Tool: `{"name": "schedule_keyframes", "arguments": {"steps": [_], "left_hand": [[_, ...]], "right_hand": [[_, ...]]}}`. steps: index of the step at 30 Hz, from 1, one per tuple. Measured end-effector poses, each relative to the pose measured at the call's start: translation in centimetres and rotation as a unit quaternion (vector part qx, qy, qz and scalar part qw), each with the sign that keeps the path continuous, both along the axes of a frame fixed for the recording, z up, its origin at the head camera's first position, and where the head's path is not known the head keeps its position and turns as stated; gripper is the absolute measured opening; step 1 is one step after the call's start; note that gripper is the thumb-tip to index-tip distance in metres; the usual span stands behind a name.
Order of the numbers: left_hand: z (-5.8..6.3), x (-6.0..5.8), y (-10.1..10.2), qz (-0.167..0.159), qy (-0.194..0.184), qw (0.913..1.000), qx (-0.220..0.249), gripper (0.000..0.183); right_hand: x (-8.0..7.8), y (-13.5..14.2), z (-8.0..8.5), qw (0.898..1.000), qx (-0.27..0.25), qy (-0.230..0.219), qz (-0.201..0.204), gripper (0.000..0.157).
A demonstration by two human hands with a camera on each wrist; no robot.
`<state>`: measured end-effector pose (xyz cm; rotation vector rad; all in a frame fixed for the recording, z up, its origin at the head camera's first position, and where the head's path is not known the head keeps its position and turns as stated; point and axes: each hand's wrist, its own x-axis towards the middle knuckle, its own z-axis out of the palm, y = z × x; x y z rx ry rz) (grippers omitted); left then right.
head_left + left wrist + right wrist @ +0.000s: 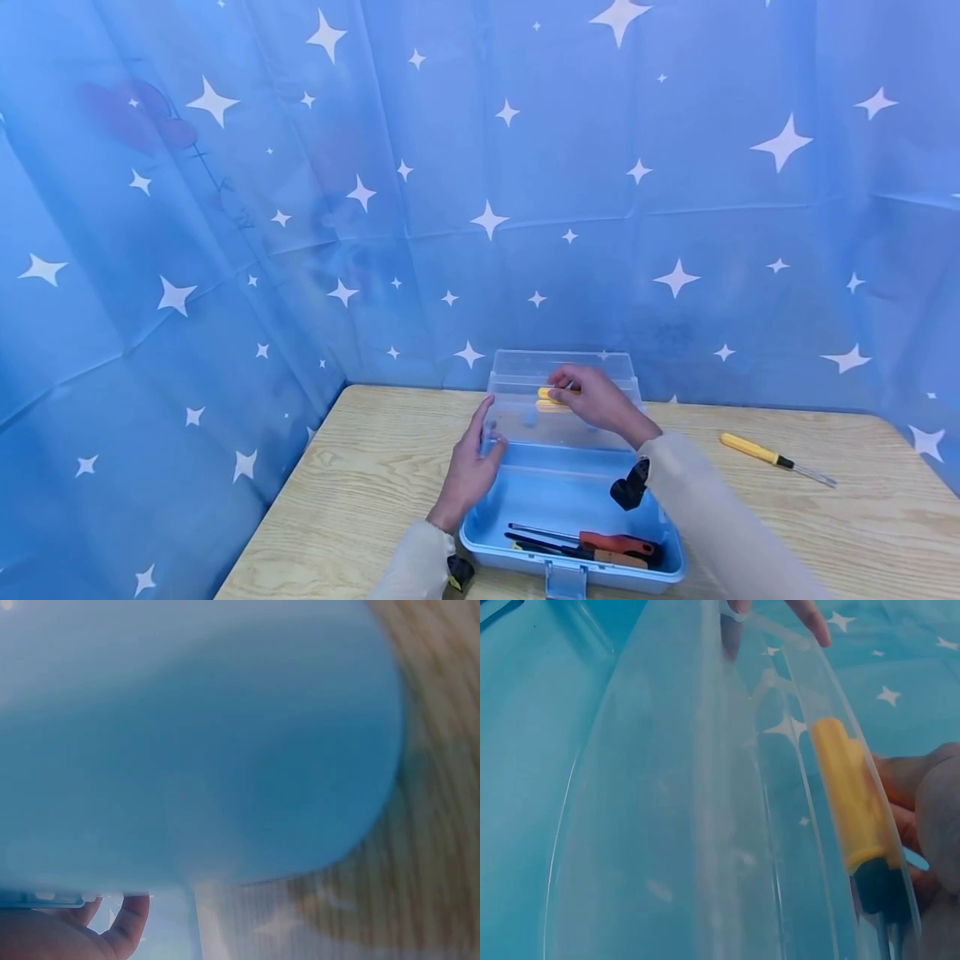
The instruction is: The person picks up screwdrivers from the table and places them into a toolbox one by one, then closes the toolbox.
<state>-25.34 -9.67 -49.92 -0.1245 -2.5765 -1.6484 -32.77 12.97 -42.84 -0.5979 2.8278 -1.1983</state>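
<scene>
My right hand (597, 401) pinches a yellow-handled screwdriver (849, 791) in front of the box's raised, see-through lid (517, 429). Its black collar and the start of a metal shaft show in the right wrist view. At the lid's left side is my left hand (471, 473), index finger straight and thumb apart from it, the lid's corner close between them. The light blue toolbox (525, 483) stands open below both hands. Inside along the front lie a red-and-black screwdriver (611, 543) and a dark tool with a brown-orange handle end (618, 559).
Another yellow-handled screwdriver (752, 447) lies on the wooden table (360, 483) to the right of the toolbox. The box's latch (566, 581) hangs at its front. A blue curtain (420, 167) with white stars rises behind the table and along its left side.
</scene>
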Motion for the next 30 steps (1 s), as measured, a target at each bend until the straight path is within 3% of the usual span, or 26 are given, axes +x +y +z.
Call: {"name": "schedule_keyframes", "arguments": {"steps": [30], "left_hand": [[0.02, 0.0, 0.06, -0.003, 0.002, 1.0, 0.0, 0.063]], "right_hand": [[0.19, -0.17, -0.42, 1.0, 0.015, 0.021, -0.001, 0.016]]}}
